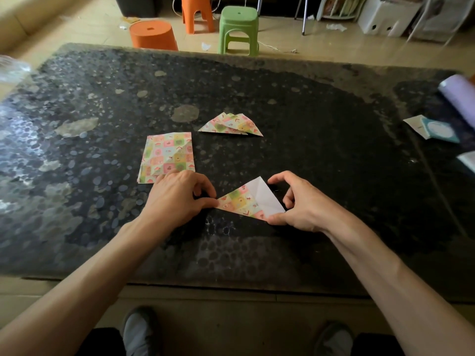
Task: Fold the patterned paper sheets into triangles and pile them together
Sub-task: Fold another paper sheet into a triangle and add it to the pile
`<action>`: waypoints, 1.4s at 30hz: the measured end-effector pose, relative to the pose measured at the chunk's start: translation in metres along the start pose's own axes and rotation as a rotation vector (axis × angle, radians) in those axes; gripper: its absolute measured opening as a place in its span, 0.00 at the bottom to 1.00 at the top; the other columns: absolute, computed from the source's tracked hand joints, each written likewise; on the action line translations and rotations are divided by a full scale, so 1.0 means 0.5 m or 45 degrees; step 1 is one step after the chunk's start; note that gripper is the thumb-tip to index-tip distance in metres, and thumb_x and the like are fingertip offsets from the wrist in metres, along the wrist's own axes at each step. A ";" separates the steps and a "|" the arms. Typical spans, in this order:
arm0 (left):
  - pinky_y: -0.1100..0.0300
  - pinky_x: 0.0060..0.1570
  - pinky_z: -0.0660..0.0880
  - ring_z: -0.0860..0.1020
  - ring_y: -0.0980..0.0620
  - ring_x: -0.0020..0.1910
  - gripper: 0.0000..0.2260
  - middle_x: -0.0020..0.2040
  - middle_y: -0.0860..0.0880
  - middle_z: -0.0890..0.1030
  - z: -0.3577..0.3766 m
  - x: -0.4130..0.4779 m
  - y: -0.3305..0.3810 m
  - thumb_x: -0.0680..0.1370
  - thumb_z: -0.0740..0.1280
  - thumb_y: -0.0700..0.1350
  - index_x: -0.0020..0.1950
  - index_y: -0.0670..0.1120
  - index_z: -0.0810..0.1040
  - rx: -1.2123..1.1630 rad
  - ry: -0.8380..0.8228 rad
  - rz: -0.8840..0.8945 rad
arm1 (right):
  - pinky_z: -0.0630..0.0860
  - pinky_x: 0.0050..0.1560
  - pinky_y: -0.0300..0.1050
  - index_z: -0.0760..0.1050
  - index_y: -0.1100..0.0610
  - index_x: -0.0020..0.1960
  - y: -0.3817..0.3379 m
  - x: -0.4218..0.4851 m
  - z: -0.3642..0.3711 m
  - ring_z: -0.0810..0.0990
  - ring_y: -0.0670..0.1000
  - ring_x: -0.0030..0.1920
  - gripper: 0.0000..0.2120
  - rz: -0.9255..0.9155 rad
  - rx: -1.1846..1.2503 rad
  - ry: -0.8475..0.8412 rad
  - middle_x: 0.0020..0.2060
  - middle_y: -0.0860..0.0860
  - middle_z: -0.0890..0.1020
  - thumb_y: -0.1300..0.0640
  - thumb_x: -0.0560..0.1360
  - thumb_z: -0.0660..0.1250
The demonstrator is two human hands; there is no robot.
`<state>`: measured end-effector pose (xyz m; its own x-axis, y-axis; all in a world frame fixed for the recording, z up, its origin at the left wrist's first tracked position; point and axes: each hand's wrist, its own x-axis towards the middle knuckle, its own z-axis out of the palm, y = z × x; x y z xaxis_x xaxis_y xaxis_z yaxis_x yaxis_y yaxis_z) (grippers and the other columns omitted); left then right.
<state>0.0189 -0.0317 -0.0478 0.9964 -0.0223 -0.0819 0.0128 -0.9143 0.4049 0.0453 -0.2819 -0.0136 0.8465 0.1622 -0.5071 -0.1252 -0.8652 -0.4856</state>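
Observation:
A patterned paper sheet (246, 201), folded into a triangle with its white underside showing on the right, lies on the dark table (321, 155) between my hands. My left hand (180, 199) pinches its left tip. My right hand (305, 204) pinches its lower right corner, with the forefinger arched over the top. A stack of flat patterned sheets (168, 155) lies just beyond my left hand. Farther back sits a pile of folded triangles (231, 124).
A lilac roll (460, 96) and small printed cards (434, 129) lie at the table's right edge; crumpled clear plastic (12, 68) is at the far left. Orange stools (154, 34) and a green stool (239, 29) stand on the floor beyond the table.

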 end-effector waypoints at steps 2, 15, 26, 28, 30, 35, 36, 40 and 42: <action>0.58 0.37 0.64 0.73 0.54 0.46 0.08 0.40 0.60 0.75 -0.001 0.002 -0.003 0.73 0.75 0.62 0.42 0.62 0.79 0.007 -0.003 -0.006 | 0.72 0.41 0.41 0.64 0.40 0.74 0.004 0.001 -0.002 0.79 0.47 0.45 0.39 -0.010 0.014 -0.014 0.48 0.49 0.78 0.52 0.70 0.82; 0.68 0.38 0.66 0.76 0.58 0.43 0.06 0.41 0.59 0.79 -0.007 -0.008 -0.015 0.75 0.74 0.57 0.45 0.57 0.81 -0.013 0.279 0.139 | 0.75 0.44 0.42 0.83 0.45 0.48 0.015 0.006 0.011 0.81 0.44 0.46 0.05 0.029 0.232 0.173 0.45 0.43 0.83 0.45 0.77 0.74; 0.53 0.49 0.76 0.78 0.51 0.54 0.09 0.57 0.53 0.79 0.037 -0.038 0.026 0.80 0.71 0.52 0.58 0.54 0.80 0.145 0.242 0.838 | 0.77 0.42 0.43 0.75 0.41 0.55 0.001 -0.019 0.047 0.82 0.44 0.31 0.13 -0.069 0.681 0.141 0.35 0.48 0.86 0.52 0.76 0.76; 0.51 0.47 0.76 0.78 0.49 0.52 0.06 0.56 0.51 0.80 0.041 -0.046 0.023 0.82 0.68 0.49 0.58 0.51 0.80 0.158 0.309 0.901 | 0.77 0.43 0.42 0.78 0.43 0.54 -0.002 -0.022 0.052 0.83 0.45 0.32 0.08 -0.148 0.649 0.115 0.36 0.46 0.87 0.52 0.77 0.75; 0.50 0.47 0.78 0.80 0.49 0.51 0.06 0.55 0.51 0.81 0.040 -0.051 0.018 0.83 0.66 0.47 0.57 0.50 0.82 0.130 0.338 0.895 | 0.78 0.45 0.41 0.83 0.45 0.52 0.000 -0.022 0.049 0.85 0.45 0.34 0.04 -0.239 0.584 0.106 0.40 0.44 0.87 0.52 0.77 0.75; 0.49 0.49 0.78 0.81 0.48 0.53 0.09 0.55 0.51 0.82 0.041 -0.052 0.009 0.82 0.65 0.48 0.54 0.48 0.83 0.141 0.344 0.855 | 0.78 0.48 0.32 0.85 0.40 0.57 0.027 -0.020 0.025 0.84 0.37 0.49 0.17 -0.528 0.204 -0.008 0.50 0.37 0.85 0.60 0.76 0.73; 0.49 0.50 0.79 0.81 0.48 0.54 0.09 0.55 0.50 0.82 0.041 -0.052 0.009 0.82 0.65 0.48 0.54 0.47 0.83 0.152 0.346 0.867 | 0.76 0.46 0.30 0.84 0.40 0.59 0.031 -0.020 0.025 0.83 0.35 0.49 0.19 -0.580 0.161 0.016 0.50 0.36 0.85 0.62 0.76 0.72; 0.48 0.45 0.79 0.81 0.48 0.51 0.05 0.53 0.51 0.82 0.043 -0.053 0.011 0.82 0.68 0.44 0.51 0.46 0.83 0.048 0.397 0.827 | 0.77 0.54 0.32 0.85 0.41 0.58 0.040 -0.018 0.036 0.82 0.35 0.51 0.17 -0.742 0.019 0.262 0.49 0.37 0.86 0.59 0.75 0.74; 0.49 0.44 0.80 0.82 0.49 0.51 0.04 0.53 0.52 0.83 0.043 -0.052 0.009 0.82 0.69 0.43 0.52 0.46 0.84 -0.009 0.407 0.810 | 0.80 0.58 0.40 0.86 0.42 0.56 0.045 -0.017 0.037 0.83 0.37 0.53 0.14 -0.807 0.001 0.336 0.51 0.37 0.86 0.56 0.74 0.76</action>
<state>-0.0087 -0.0438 -0.0635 0.7864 -0.4305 0.4430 -0.5803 -0.7606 0.2911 0.0258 -0.2938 -0.0336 0.8541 0.5160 0.0656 0.4357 -0.6409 -0.6320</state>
